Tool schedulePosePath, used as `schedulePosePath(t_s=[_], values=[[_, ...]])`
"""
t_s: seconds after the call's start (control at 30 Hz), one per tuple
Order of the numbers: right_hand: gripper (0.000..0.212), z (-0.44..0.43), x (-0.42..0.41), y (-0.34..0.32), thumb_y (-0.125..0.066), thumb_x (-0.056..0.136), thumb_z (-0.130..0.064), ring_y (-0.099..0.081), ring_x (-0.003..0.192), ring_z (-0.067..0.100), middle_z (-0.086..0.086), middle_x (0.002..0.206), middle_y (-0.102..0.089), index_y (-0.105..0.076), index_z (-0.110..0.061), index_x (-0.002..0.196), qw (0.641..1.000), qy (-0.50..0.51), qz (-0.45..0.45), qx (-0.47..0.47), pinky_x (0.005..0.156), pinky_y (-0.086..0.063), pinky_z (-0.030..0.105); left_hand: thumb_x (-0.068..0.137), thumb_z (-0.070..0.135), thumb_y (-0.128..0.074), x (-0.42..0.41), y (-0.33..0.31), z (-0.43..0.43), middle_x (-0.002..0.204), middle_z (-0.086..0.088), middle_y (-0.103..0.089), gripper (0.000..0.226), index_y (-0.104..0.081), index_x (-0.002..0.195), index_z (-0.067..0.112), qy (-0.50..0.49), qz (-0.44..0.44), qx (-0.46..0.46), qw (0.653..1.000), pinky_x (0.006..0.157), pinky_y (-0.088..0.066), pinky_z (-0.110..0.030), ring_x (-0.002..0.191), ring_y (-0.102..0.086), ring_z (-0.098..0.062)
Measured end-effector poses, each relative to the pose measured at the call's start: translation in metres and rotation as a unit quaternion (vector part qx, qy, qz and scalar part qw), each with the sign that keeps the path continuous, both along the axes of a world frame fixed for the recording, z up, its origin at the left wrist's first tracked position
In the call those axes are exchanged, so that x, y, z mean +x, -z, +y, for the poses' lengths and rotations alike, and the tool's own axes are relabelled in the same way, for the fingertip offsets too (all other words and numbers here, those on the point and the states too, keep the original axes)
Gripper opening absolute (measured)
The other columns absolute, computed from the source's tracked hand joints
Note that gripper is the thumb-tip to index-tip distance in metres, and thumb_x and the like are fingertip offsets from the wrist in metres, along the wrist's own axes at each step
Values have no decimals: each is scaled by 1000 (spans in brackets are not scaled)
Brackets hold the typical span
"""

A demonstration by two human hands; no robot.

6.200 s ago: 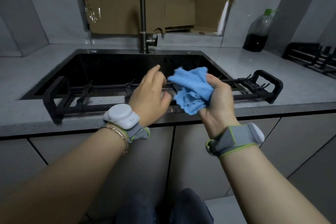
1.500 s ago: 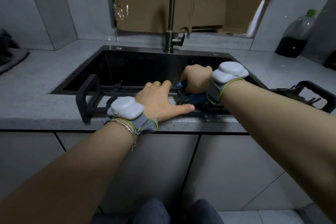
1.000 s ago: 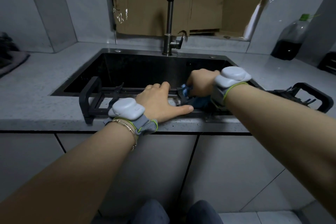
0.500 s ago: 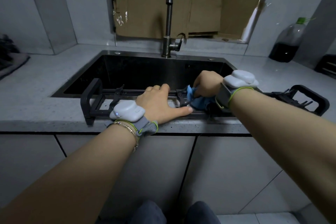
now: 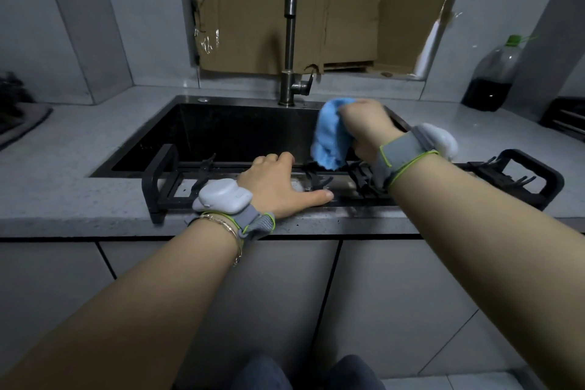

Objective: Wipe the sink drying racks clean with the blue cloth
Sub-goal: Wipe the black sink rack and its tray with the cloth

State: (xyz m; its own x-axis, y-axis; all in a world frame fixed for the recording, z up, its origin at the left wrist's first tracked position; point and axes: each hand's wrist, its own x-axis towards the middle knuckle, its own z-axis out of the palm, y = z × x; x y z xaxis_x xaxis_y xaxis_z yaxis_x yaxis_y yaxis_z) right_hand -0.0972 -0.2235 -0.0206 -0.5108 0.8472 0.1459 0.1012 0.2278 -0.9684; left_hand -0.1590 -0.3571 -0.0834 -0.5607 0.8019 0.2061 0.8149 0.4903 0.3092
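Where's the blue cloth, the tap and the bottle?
blue cloth (image 5: 330, 136), head view, its hanging middle fold.
tap (image 5: 289, 28), head view, its upright pipe.
bottle (image 5: 493, 81), head view, its dark lower body.

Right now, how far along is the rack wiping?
Done: no stretch of the rack reads as clearly clean; the light is too dim. In hand: the right hand holds the blue cloth bunched just above the middle bars, while the left hand rests on the rack. Left: probably both ends, plus the second rack at the right edge.
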Motion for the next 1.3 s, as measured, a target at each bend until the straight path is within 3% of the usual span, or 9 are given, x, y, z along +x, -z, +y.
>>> schedulePosePath(t_s=[0.07,0.2,0.47,0.63,0.87,0.97,1.1,1.17,1.3], values=[[14,-12,-11,9,-52,88,-7,-54,77,19,8,74,-56,-64,-3,91,980,-51,-124,144,65,-45,27,63,80,-56,0,-1,0,129,-5,-51,86,-47,122,18,5,0,3,1000,95,-39,-36,123,-43,-25],[30,-20,-7,22,-56,88,-20,-59,106,23,10,113,-65,-64,-10,115,845,-146,-358,370,84,-42,25,64,80,-55,-1,-1,-1,130,-3,-50,87,-47,128,20,7,2,3,1000,93,-38,-33,124,-42,-22],[34,-5,5,11,-58,85,-13,-57,107,29,12,117,-62,-63,-15,118,750,-172,-426,476,87,-45,31,64,82,-53,-2,1,1,128,-2,-50,85,-49,120,18,-2,1,-5,1000,92,-39,-35,122,-42,-22],[22,-10,1,19,-50,90,-18,-56,103,32,14,112,-62,-63,-9,106,733,-167,-422,506,74,-39,31,65,81,-54,-2,0,2,128,-2,-50,85,-48,123,19,2,-5,-1,1000,92,-38,-34,123,-41,-21],[25,-10,-3,10,-52,87,-10,-57,104,29,11,116,-58,-56,-8,111,614,-204,-519,558,81,-44,33,63,81,-54,0,0,0,124,-1,-52,84,-52,119,18,-4,-4,-4,1000,91,-39,-34,122,-43,-21],[28,-4,6,2,-53,85,-5,-57,103,28,10,112,-60,-59,-8,112,677,-192,-479,525,83,-44,33,64,81,-54,0,-1,-1,129,-2,-50,88,-49,124,16,-4,-1,-2,1000,96,-40,-36,125,-41,-21],[16,32,15,-13,-50,80,1,-54,86,22,13,83,-56,-58,-11,73,960,-15,-153,235,78,-49,37,65,80,-55,2,-2,-1,133,-2,-48,90,-46,126,16,-2,-6,2,1000,97,-39,-36,126,-41,-21],[22,42,13,-14,-44,79,5,-53,86,22,12,78,-54,-51,-12,67,988,63,-21,141,78,-50,40,65,80,-55,3,-3,-1,132,-1,-48,89,-45,126,16,-1,-11,4,1000,96,-39,-36,125,-41,-21],[19,17,-2,3,-43,88,3,-61,86,25,17,89,-64,-62,0,90,965,-73,-165,191,78,-54,30,65,78,-57,3,-3,-1,132,-2,-48,86,-45,124,16,-5,-11,9,1000,97,-39,-36,125,-41,-22]])
